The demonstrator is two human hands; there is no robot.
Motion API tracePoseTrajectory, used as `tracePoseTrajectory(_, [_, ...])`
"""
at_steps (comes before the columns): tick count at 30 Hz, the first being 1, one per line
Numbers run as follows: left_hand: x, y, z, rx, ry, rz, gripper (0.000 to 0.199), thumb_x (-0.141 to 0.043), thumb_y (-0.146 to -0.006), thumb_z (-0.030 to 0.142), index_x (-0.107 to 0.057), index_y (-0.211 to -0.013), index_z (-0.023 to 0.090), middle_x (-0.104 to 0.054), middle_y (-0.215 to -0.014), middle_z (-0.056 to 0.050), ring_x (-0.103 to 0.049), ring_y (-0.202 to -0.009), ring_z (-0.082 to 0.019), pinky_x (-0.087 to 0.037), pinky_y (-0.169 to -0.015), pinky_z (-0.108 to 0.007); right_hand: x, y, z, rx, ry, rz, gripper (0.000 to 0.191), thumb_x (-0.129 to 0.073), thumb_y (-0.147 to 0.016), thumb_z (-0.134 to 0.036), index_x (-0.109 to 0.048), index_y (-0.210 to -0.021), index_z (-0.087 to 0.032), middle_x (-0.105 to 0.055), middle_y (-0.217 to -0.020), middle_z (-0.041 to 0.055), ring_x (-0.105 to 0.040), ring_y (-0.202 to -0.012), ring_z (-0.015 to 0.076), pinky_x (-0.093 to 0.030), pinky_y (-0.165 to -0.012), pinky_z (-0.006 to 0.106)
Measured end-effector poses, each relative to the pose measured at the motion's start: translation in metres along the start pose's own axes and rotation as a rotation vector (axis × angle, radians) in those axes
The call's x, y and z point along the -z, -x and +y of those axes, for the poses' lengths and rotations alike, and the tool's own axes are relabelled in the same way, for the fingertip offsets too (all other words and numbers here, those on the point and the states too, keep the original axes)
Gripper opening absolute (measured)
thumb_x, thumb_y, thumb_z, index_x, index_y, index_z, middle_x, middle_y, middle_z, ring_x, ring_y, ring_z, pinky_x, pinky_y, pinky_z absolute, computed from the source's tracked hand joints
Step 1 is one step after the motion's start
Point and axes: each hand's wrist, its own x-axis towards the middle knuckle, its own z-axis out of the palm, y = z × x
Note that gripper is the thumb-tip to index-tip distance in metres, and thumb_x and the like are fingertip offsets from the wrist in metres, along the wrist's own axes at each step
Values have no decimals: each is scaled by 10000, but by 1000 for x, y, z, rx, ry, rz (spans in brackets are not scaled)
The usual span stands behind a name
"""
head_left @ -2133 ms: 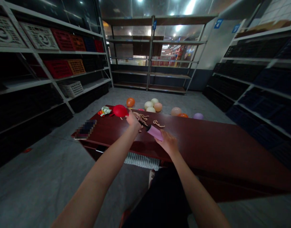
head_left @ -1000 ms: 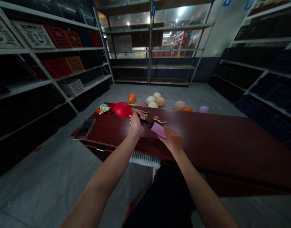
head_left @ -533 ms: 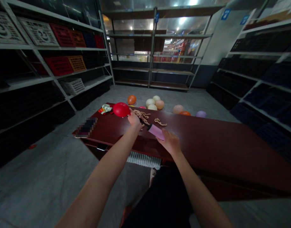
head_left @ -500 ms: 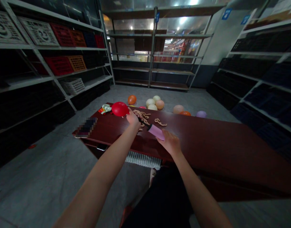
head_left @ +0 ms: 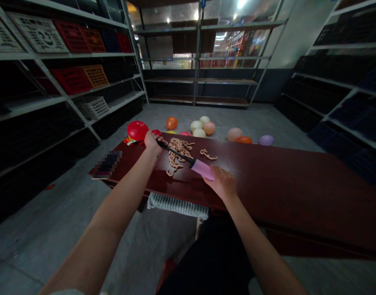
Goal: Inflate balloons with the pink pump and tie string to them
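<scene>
A red balloon (head_left: 138, 130), round and partly inflated, sits at the far end of a hand pump. My left hand (head_left: 152, 141) is closed around the pump's black front end, right beside the balloon. The pump's black rod runs back to its pink barrel (head_left: 202, 169), which my right hand (head_left: 221, 180) grips. Below the rod, a tangle of tan, string-like pieces (head_left: 177, 153) lies on the dark red table (head_left: 268, 180), and one separate tan piece (head_left: 208, 154) lies to its right.
A phone-like item with a blurred screen (head_left: 107, 164) lies at the table's left corner. Colourful wrappers (head_left: 131, 141) are under the balloon. Several balloons (head_left: 199, 126) rest on the floor beyond the table. Shelves (head_left: 195, 82) with crates (head_left: 71, 80) stand around.
My left hand has moved left and away with the red balloon, which looks a little bigger. More black rod shows between my hands. The view has tilted down slightly.
</scene>
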Motion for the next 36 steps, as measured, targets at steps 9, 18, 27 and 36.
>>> tracePoseTrajectory(9, [-13,31,-24,-270,72,-39,312,-483,-922,205,-296,-674,217,-303,-524,85,-315,-373,-60,-258,-415,-213,0,0,4,-68,35,36,363,-650,-887,-421,-668,-1163,-186,-736,-894,67,-639,-736,194,-331,-619,298])
tracePoseTrajectory(18, [10,66,-97,-240,-17,-70,364,-520,-998,342,-343,-706,217,-358,-540,84,-395,-417,-60,-341,-465,-203,4,0,2,-45,80,-20,395,-668,-877,-421,-658,-1196,-188,-749,-949,77,-652,-765,203,-314,-622,304])
tracePoseTrajectory(27, [7,82,-108,-175,-57,-70,442,-471,-1011,503,-338,-690,230,-339,-510,74,-378,-373,-80,-323,-395,-221,-3,2,0,-12,66,-13,429,-631,-900,-473,-639,-1217,-184,-762,-972,80,-674,-779,199,-327,-625,290])
tracePoseTrajectory(36, [8,36,-57,-190,-85,5,390,-427,-1053,400,-325,-719,225,-340,-512,91,-359,-358,-63,-284,-383,-194,-1,1,-2,8,45,-20,379,-634,-904,-461,-646,-1174,-195,-750,-930,64,-660,-742,185,-317,-625,294])
